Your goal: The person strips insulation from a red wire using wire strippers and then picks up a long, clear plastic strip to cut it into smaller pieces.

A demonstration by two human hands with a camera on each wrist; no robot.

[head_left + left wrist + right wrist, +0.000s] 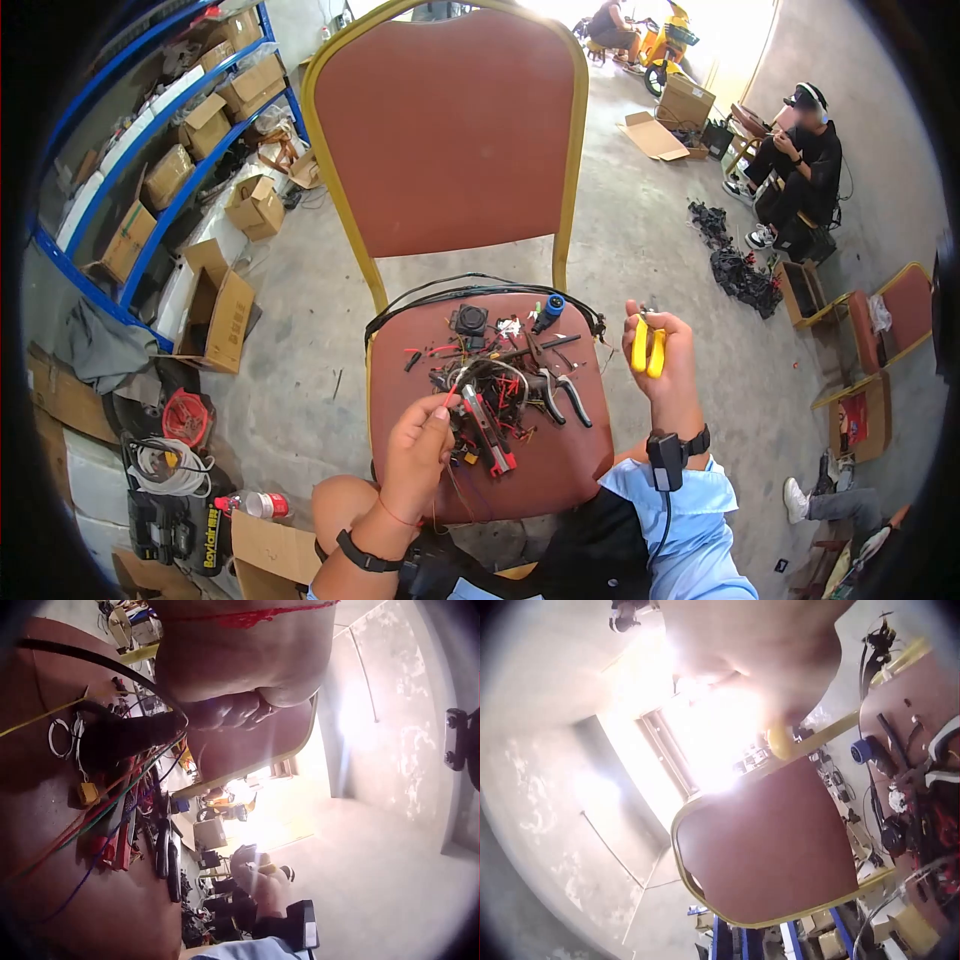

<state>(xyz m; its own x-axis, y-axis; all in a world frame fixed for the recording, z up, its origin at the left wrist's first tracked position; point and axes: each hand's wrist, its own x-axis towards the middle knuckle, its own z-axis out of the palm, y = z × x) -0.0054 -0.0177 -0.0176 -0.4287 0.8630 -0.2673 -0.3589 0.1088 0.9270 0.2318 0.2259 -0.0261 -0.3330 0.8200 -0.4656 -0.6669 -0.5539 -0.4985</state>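
My left hand, low over the front left of the chair seat, pinches thin wires between thumb and fingers. A red wire end sticks up past the fingertips. In the left wrist view, red, green and blue wires trail from beside the fingers. My right hand is raised right of the seat and holds yellow-handled cutters, their small metal head pointing up. Between the hands lies a heap of wire scraps, with a red and grey tool and grey-and-black-handled pliers.
Also on the red chair seat are a blue-ended connector and a black square part. A long black cable curves along its back edge. Blue shelving with boxes stands left; a seated person is far right.
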